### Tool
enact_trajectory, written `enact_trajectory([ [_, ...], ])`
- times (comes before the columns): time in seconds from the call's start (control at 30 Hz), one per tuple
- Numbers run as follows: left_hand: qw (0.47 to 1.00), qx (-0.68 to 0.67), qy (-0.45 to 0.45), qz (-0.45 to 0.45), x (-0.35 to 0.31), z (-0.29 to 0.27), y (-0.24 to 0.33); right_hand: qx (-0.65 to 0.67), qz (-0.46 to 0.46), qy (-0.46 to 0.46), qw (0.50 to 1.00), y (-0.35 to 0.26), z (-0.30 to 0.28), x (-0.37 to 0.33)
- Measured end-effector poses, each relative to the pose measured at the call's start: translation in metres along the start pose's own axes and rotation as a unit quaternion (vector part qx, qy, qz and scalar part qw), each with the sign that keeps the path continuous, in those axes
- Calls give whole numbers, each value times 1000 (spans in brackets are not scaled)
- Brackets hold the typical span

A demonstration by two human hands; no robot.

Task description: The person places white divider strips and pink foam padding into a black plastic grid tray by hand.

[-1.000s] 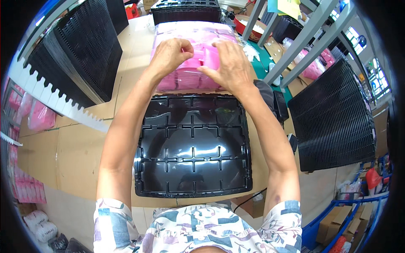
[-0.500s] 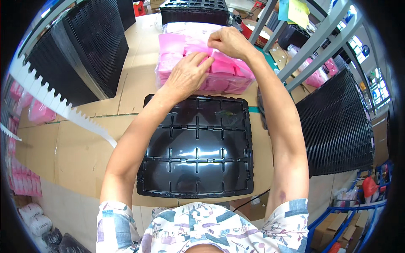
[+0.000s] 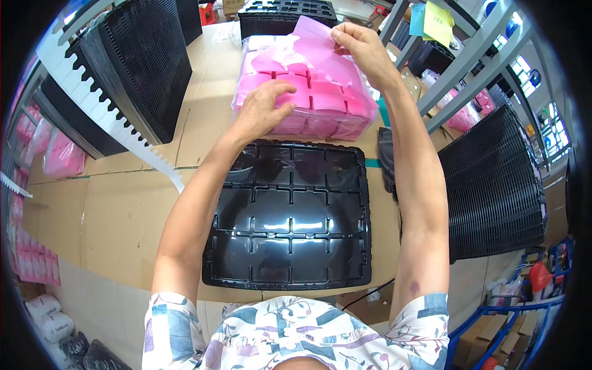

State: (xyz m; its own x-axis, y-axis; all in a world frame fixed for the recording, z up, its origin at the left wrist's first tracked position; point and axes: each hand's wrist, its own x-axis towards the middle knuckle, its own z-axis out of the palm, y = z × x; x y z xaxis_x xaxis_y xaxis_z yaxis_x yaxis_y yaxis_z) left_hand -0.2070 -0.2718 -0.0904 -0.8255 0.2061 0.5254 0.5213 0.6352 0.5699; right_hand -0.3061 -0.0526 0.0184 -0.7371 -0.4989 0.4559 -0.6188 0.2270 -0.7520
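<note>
So, head cam, the only view here, clock centred on the middle of the frame. The right hand [image 3: 365, 52] was up at about 1 o'clock, thumb and fingertips pinching the right edge of a thin pink sheet [image 3: 317, 46], which stood up at an angle above the rest. The left hand [image 3: 256, 114] sat around 11 o'clock with its fingers parted and the thumb well off them, right at the near-left part of the pink bundle [image 3: 342, 127]. Couldn't tell if those fingertips actually touched it. That bundle was at 12 o'clock, wrapped in clear plastic, with the pink sheet at its top.

A shiny black tray [image 3: 293, 206] lay flat dead centre, just on the near side of the bundle, on a cardboard-covered table [image 3: 132, 216]. More black trays: one stack [image 3: 145, 68] at 10 o'clock, another stack [image 3: 496, 191] at 3. A white toothed strip [image 3: 114, 120] curved past between 9 and 10.
</note>
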Motion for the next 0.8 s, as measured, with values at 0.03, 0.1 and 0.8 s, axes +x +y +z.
enact_trajectory([
  [0.03,996,-68,-14,-48,-1,-4,7,21,-4,-1,1000,1,-1,-5],
  [0.1,986,-136,-30,-94,-5,-8,17,44,-4,-11,999,2,4,-21],
  [0.8,728,-552,66,-401,-19,-50,-8,471,345,227,779,34,103,-208],
])
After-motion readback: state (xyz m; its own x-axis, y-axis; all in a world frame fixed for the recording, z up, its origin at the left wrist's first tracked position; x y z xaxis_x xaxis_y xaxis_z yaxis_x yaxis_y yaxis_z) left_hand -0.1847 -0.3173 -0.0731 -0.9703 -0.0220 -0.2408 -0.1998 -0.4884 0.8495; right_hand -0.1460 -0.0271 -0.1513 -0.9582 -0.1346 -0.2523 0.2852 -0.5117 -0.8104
